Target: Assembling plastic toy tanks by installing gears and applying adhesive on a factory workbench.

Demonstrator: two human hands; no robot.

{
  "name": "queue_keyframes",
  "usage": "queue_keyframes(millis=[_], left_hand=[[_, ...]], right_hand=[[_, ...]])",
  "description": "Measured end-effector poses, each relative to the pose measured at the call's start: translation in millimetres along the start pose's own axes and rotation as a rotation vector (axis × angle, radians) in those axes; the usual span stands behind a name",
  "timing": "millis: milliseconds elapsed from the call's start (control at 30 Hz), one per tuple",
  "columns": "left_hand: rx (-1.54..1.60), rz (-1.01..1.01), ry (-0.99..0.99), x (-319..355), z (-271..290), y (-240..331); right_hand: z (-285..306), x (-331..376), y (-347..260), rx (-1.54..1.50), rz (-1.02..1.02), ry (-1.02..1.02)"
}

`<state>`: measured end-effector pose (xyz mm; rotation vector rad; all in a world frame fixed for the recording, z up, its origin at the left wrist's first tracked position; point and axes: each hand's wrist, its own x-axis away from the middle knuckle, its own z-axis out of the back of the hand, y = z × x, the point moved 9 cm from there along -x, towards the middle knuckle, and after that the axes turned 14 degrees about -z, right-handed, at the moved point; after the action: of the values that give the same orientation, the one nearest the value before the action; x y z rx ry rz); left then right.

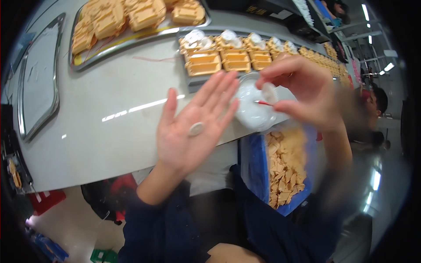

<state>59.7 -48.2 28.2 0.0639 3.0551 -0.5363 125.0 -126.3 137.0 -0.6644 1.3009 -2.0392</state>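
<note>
My left hand (190, 125) is held palm up over the table, fingers stretched out flat. A small white round disc (196, 128) lies loose on its palm. To the right, my right hand (302, 90) is curled, pinching a white ribbed round piece (269, 93) between fingers and thumb. A thin red piece (264, 103) with a dark tip juts out by the thumb; whether it is joined to the ribbed piece I cannot tell. Beneath that hand is a clear round bowl (250, 107) with whitish contents, partly covered by my fingers.
Behind the hands runs a row of orange-yellow plastic housings (202, 63), several topped with white round parts. A metal tray (144, 35) of similar housings stands back left, another tray (59, 65) far left. Below the table edge, a blue-lined bin (261, 171) holds orange-yellow scraps.
</note>
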Motion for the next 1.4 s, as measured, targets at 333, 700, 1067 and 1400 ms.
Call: queue_keyframes(millis=[333, 700, 1067, 1400], left_hand=[[-0.263, -0.201, 0.100, -13, 20, 25], [-0.231, -0.249, 0.129, -20, 29, 28], [-0.263, -0.280, 0.127, -19, 33, 32], [-0.262, -0.287, 0.116, -19, 33, 33]], right_hand=[[158, 7, 84, 0.386, -0.354, 0.249], [160, -32, 128, 0.779, -0.127, 0.153], [153, -38, 130, 0.966, -0.112, 0.117], [152, -40, 128, 0.976, -0.127, 0.074]])
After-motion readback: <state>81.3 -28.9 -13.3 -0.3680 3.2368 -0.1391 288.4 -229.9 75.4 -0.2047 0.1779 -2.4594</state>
